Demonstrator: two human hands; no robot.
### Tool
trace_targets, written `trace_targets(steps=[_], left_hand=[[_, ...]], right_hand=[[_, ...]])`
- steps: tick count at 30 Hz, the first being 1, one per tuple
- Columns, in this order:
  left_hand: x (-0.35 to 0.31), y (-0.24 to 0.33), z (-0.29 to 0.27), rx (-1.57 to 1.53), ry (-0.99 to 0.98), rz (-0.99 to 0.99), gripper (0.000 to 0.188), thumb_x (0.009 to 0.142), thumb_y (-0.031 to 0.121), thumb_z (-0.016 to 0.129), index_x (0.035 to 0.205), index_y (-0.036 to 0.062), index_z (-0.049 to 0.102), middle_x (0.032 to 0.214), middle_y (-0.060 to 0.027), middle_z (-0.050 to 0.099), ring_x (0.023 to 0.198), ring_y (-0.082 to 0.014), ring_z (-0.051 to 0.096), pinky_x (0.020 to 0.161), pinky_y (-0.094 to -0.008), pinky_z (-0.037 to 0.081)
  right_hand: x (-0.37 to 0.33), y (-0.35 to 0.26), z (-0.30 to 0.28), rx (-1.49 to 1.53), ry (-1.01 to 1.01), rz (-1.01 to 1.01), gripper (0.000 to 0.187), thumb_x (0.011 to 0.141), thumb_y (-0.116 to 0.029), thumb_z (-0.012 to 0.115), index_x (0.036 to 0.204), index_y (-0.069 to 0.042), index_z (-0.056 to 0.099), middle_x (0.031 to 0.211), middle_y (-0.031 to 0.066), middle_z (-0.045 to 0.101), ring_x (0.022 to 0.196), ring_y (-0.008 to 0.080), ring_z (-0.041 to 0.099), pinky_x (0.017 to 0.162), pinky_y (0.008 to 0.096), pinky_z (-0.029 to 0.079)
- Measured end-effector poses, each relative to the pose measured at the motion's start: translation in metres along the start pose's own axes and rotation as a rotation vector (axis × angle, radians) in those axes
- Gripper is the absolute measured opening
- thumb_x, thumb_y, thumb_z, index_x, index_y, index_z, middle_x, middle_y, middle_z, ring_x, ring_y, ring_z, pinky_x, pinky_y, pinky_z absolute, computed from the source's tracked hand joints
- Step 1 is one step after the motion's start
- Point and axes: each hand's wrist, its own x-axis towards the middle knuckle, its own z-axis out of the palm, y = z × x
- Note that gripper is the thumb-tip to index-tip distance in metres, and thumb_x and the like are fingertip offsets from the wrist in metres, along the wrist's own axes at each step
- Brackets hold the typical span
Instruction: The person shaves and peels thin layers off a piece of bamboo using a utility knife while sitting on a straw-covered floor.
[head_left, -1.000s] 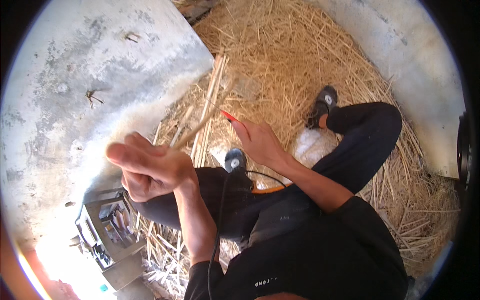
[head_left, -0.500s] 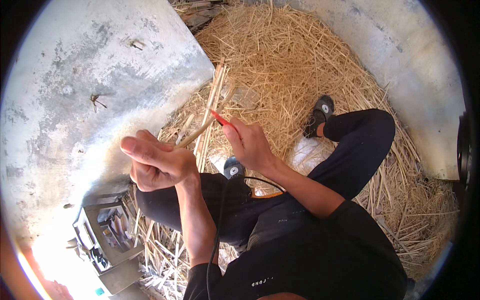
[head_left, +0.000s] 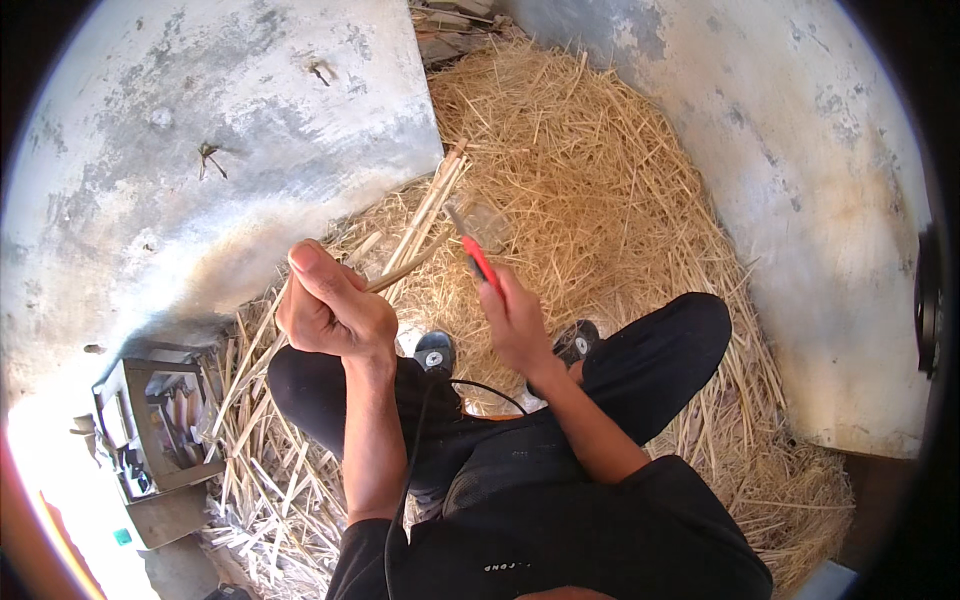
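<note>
Lettering (head_left: 508,567) marks the black shirt (head_left: 600,530) — left hand (head_left: 340,308) gripping a strip (head_left: 408,269), right hand (head_left: 518,325) a red-handled knife (head_left: 478,257).

Two hands (head_left: 340,312); one red-handled knife (head_left: 481,262); one thin strip (head_left: 412,267) held; two dark shoes (head_left: 434,350); one black cable (head_left: 408,450); one open box (head_left: 145,420); two small wall fixtures (head_left: 211,158); straw (head_left: 590,190) beyond counting.

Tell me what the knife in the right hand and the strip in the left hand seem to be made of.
Knife blade: probably metal, given its thin, greyish look.
Knife handle: likely plastic, bright, even red with a dark part.
Strip: perhaps bamboo or cane; its tan colour and slim length suggest plant material, though the exact kind is unclear.
</note>
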Motion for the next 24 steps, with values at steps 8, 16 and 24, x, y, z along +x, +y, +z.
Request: trace_targets(steps=[8,16,24], left_hand=[[0.003,-0.008,0.000,-0.050,-0.004,0.012,0.050,0.096,0.012,0.043,0.047,0.0013,0.040,0.038,-0.0024,0.036,0.033,-0.0078,0.033,0.036,-0.0258,0.018],[0.004,-0.011,-0.001,-0.071,-0.034,-0.001,0.047,0.094,0.008,0.044,0.047,0.0007,0.041,0.037,-0.0022,0.034,0.032,-0.0094,0.032,0.036,-0.0261,0.018],[0.031,-0.008,-0.007,0.089,-0.287,-0.073,0.039,0.093,0.007,0.045,0.055,-0.0003,0.038,0.047,-0.0049,0.031,0.038,-0.0123,0.026,0.039,-0.0315,0.018]], right_hand=[[0.017,0.064,0.019,-0.410,-0.085,0.127,0.022,0.094,-0.019,0.044,0.109,-0.002,0.047,0.071,0.0262,0.057,0.068,0.0431,0.058,0.058,0.0504,0.042],[0.030,0.063,0.039,-0.511,-0.098,0.162,0.025,0.094,-0.019,0.044,0.109,0.000,0.047,0.066,0.0249,0.058,0.062,0.0435,0.058,0.056,0.0535,0.043],[0.046,0.039,0.027,-0.310,0.039,-0.166,0.021,0.094,-0.019,0.045,0.099,0.001,0.048,0.062,0.0251,0.053,0.059,0.0420,0.055,0.051,0.0502,0.038]])
